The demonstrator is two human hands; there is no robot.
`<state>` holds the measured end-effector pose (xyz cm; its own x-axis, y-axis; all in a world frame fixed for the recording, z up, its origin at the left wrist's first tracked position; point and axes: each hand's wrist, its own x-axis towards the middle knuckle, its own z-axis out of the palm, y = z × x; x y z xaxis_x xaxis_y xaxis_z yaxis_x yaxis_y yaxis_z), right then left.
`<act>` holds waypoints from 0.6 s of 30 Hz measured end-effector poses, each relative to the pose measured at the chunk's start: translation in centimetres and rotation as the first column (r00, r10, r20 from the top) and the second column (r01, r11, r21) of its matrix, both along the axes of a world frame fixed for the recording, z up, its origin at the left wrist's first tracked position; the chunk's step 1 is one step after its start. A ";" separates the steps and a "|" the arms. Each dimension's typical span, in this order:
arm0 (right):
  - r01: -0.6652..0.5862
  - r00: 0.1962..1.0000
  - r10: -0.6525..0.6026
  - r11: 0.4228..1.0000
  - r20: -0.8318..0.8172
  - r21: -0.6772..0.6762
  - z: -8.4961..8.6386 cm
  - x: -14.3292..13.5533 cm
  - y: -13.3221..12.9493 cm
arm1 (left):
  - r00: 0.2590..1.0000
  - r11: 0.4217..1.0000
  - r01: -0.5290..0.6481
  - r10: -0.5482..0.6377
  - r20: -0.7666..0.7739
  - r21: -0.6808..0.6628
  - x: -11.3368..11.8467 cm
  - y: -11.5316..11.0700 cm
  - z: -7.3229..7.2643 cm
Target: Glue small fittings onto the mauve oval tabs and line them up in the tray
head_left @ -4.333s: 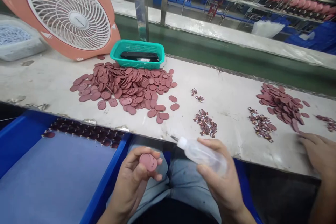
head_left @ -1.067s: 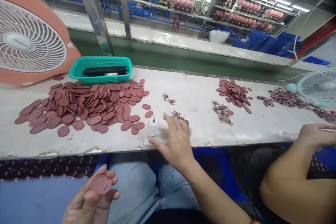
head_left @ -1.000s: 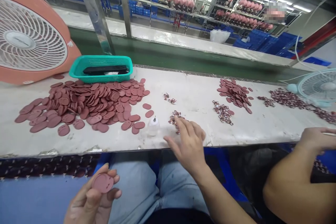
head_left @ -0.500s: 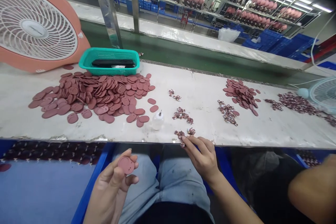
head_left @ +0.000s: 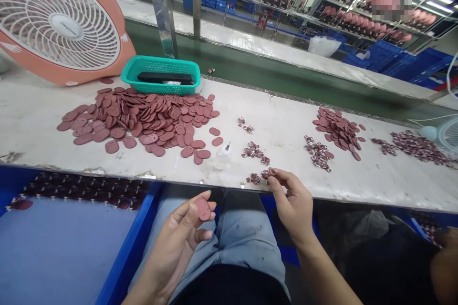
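Between its thumb and fingers, my left hand holds a flat oval reddish disc with small holes, above my lap. My right hand is at the table's front edge, its thumb and fingers pinched at a cluster of small shiny maroon parts; what lies between the fingertips is too small to make out. A clear bottle with a thin dark tip stands left of the small parts. A large pile of reddish discs lies on the left of the white table.
An orange fan and a green basket stand at the back left. More discs and small parts lie to the right. A blue bin is below left. Part of another person shows at the lower right.
My left hand has moved right and slightly up with the disc. My right hand has shifted right and up, from the front small parts to the cluster beside them. The view has shifted too.
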<state>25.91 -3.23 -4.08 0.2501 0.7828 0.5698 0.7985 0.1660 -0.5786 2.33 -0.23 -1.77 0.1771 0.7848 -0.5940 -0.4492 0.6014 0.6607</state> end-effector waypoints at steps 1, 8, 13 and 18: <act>-0.047 0.998 0.046 0.998 -0.041 -0.039 0.9 -0.5 0.1 | 1.000 1.000 0.028 -0.028 0.011 -0.009 0.0 0.1 0.1; -0.551 0.798 0.495 0.830 -0.345 -0.084 5.8 -4.8 0.6 | 0.966 0.975 0.220 -0.220 0.133 0.014 -0.8 0.1 -0.1; -0.606 0.780 0.564 0.788 -0.271 -0.106 5.6 -6.2 1.0 | 0.947 0.962 0.267 -0.272 0.171 0.055 -1.4 0.0 -0.4; -0.639 0.759 0.597 0.760 -0.259 -0.122 5.4 -6.5 1.4 | 0.943 0.963 0.265 -0.267 0.196 0.036 -1.6 0.0 -0.5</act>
<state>19.37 -1.84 1.27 -0.2395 0.8910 0.3857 0.4287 0.4534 -0.7814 0.74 -0.22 -2.22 0.4932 0.6981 -0.5190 -0.3953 0.7113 0.5812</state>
